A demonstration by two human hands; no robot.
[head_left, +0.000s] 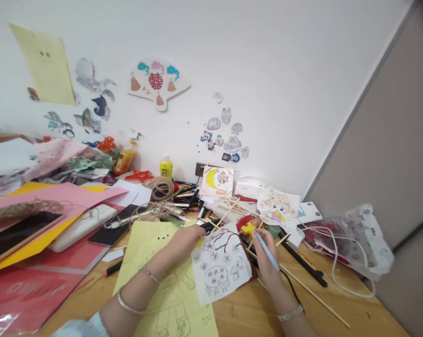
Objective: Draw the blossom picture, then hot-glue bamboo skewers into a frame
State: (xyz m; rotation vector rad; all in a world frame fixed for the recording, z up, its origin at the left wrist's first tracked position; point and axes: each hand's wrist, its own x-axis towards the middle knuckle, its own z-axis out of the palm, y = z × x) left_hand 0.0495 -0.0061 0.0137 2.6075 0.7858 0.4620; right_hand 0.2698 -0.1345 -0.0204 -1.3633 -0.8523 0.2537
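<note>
Right hand: in the head view, this hand is closed on a light blue pen, right of the drawing sheet, a yellow piece at its far end.
Left hand: this one is at the sheet's far left corner, fingers by some black pens; from here I cannot tell whether it grips one.
Drawing sheet: the white paper lies between the hands, overlapping the yellow sheet; I'd steady its near edge before marking it, as it looks loose.
Pen handling: I'd keep the light blue pen's tip off the blossoms unless a mark is wanted.
Wooden sticks: they lie right of the sheet and beyond it, likely to snag the right wrist.
White cable: it loops farther right.
Twine: a coil sits far left, beyond the yellow sheet.
</note>
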